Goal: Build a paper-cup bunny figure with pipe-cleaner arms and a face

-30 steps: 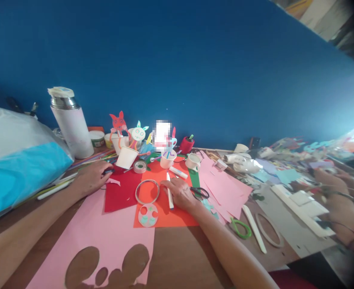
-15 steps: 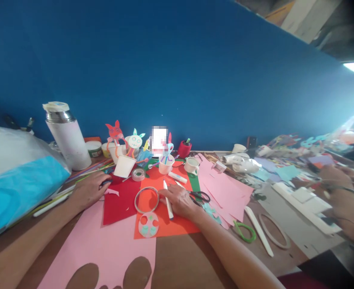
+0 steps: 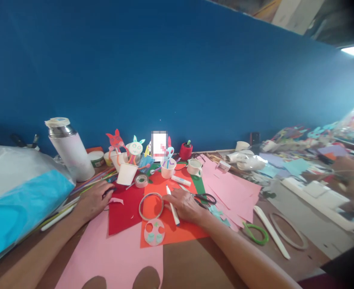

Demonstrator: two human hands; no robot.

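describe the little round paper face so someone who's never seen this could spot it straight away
Below the blue wall, find the orange sheet under the right hand. Near its lower left corner lies the pink disc. Unlike the hollow ring just above it, it is filled in, with red-orange and mint-green patches.

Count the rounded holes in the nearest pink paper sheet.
2: left hole and right hole, both cut off by the view's bottom edge; more may lie below.

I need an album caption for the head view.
Paper craft table: right hand at a white marker, left hand beside red paper.
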